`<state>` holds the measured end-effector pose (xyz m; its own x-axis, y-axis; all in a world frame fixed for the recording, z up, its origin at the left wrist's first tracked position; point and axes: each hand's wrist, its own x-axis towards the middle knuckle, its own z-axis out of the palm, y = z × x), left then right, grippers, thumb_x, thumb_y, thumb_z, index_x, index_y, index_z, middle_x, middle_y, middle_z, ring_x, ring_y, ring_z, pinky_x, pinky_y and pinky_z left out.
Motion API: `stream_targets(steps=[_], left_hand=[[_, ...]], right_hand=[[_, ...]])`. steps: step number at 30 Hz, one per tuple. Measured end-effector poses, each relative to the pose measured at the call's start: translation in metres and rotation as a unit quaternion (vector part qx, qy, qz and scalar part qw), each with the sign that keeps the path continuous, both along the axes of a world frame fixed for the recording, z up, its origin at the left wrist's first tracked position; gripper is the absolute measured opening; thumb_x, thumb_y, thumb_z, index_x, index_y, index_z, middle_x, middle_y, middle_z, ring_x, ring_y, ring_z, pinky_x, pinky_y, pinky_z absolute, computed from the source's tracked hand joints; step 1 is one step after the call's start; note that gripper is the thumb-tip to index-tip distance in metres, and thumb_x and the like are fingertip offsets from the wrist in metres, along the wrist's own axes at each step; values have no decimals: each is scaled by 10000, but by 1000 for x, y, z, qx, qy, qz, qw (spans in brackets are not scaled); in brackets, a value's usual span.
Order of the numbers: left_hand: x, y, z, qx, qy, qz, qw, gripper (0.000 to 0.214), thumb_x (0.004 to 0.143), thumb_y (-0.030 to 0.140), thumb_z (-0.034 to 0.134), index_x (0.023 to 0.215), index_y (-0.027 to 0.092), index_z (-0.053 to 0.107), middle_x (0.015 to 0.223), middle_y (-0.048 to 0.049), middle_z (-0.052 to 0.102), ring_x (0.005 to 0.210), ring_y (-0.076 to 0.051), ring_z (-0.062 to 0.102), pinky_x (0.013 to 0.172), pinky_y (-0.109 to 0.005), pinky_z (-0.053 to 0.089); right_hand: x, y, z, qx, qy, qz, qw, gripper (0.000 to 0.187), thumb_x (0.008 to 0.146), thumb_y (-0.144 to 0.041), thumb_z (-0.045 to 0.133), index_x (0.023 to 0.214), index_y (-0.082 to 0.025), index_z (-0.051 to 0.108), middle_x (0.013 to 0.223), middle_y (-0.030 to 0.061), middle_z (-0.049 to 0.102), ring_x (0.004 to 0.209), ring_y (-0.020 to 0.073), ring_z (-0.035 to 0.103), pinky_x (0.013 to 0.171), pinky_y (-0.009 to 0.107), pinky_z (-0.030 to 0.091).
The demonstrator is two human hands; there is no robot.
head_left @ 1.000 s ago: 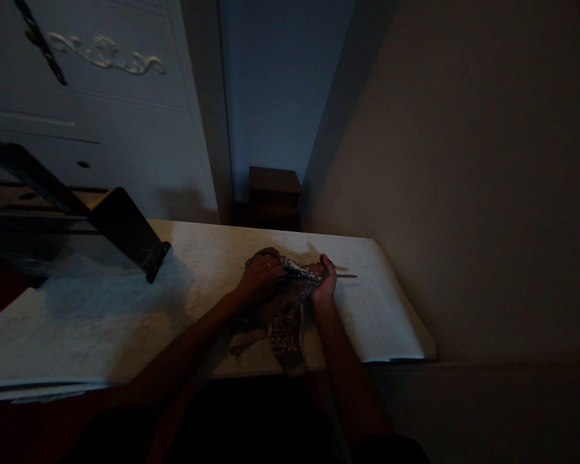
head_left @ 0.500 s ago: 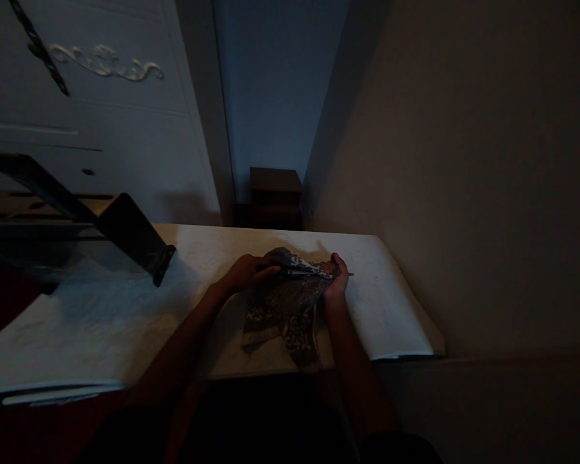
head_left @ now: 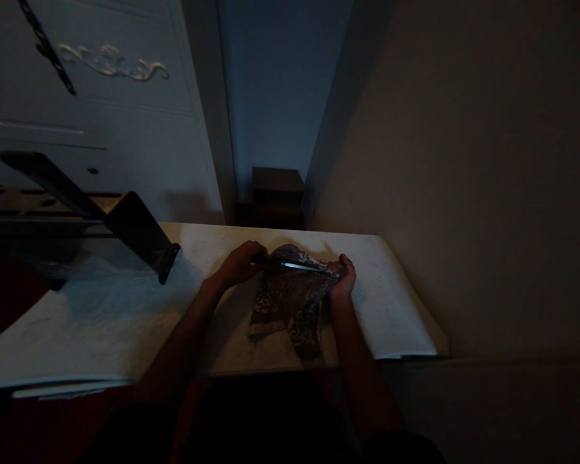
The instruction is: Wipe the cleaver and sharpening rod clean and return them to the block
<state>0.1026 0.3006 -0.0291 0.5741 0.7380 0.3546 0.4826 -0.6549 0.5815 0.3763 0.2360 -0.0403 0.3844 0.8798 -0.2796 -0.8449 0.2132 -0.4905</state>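
My left hand [head_left: 245, 263] is closed around the dark handle of a thin tool [head_left: 299, 266]. Its bright metal part, a blade or shaft, points right across a patterned cloth [head_left: 290, 293]. The cloth is dark with pale scroll motifs, and its lower end hangs down toward the near edge of the white board [head_left: 391, 303]. At the tool's far end, my right hand [head_left: 343, 277] is wrapped around bunched cloth. The cloth and fingers cover the tip, so I cannot see it. Both hands are just above the board.
On the left of the board stands a black angled piece with a long handle [head_left: 140, 232], beside a dark case-like object [head_left: 38, 225]. A white cabinet [head_left: 140, 142] rises behind. A small brown stand [head_left: 278, 180] sits beyond the board, and a wall [head_left: 454, 193] runs along the right.
My left hand has drawn back slightly from the cloth, baring more of the tool's shiny metal. The tip that stuck out beyond my right hand no longer shows.
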Motion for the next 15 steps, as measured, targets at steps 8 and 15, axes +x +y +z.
stream_targets(steps=[8,15], left_hand=[[-7,-4,13,-59,12,20,998,307,834,464,615,941,183,676,913,-64,695,816,-184,623,722,-277,447],[-11,-4,16,-84,27,30,996,443,873,569,528,861,169,716,786,-57,707,712,-172,631,651,-263,411]], right_hand=[[4,-2,2,-6,-10,-6,1000,447,761,-239,571,540,-210,184,384,-83,306,372,71,363,474,233,408],[10,0,-8,5,-27,-12,1000,514,707,-237,636,574,-205,141,396,-95,300,382,54,355,470,209,396]])
